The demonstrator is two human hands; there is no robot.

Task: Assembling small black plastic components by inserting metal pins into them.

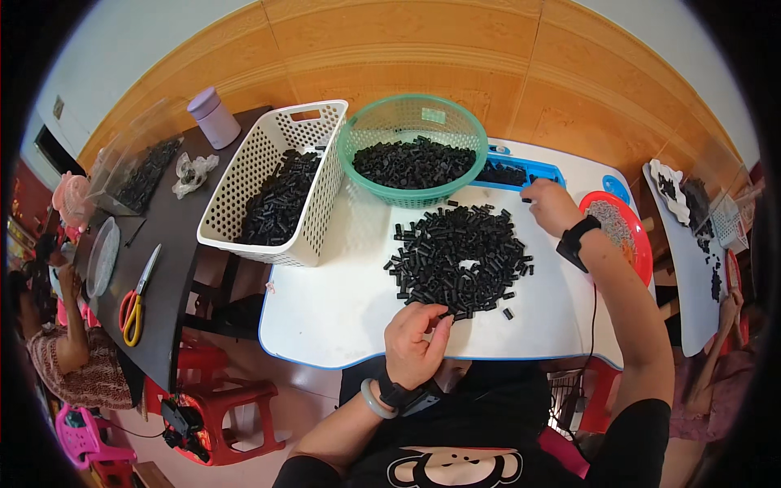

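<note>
A heap of small black cylindrical pieces (pixel 455 260) lies on the white table (pixel 325 317). At the heap's near edge is my left hand (pixel 413 343), thumb and forefinger closed together; black shows at their tips, but whether they grip a piece is unclear. Farther off to the right, my right hand (pixel 553 208) is closed with a small black cylindrical piece (pixel 527 200) at its fingertips. It is beside the near right end of a blue tray (pixel 556 174), which holds more black parts. The hand's palm side is hidden.
Behind the heap stands a green basket (pixel 413 193) of black parts, with a white perforated basket (pixel 305 254) left of it. A red plate (pixel 643 244) of small metallic-looking bits sits right. Scissors (pixel 138 297) lie on the dark left table (pixel 175 285). Other people sit at both sides.
</note>
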